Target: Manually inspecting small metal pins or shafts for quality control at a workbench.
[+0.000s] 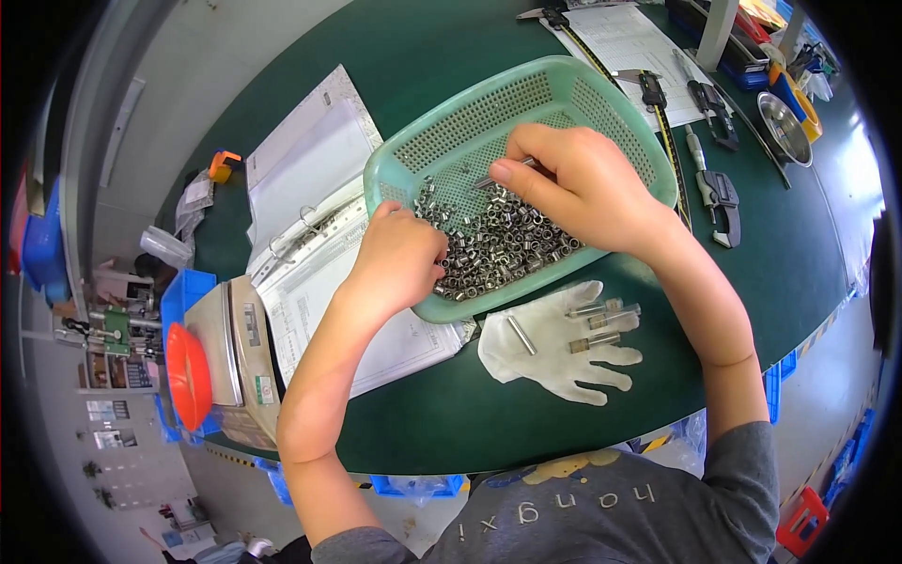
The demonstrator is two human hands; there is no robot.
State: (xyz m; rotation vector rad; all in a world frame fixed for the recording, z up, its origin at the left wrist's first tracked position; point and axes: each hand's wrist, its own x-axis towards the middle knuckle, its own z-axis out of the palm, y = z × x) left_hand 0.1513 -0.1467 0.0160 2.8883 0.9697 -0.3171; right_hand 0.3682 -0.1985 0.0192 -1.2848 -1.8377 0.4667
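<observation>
A green plastic basket [413,155] with perforated walls holds a heap of small metal sleeves [507,240]. Over the basket, my right hand [583,183] is closed on a thin metal rod [489,179] between thumb and fingers. My left hand [399,254] reaches over the left rim with curled fingers at the heap's edge; whatever they hold is hidden. In front of the basket lies a white glove [554,348]. On the glove rest a bare metal pin [521,335] and several small clear-and-metal cylindrical pieces [595,342].
An open ring binder [319,169] with papers lies left of the basket. Further left are a scale [225,348] and a red-orange bowl [188,376]. Calipers [653,89], a micrometer [719,193] and a steel bowl [785,129] lie to the right. The green table's edge curves before me.
</observation>
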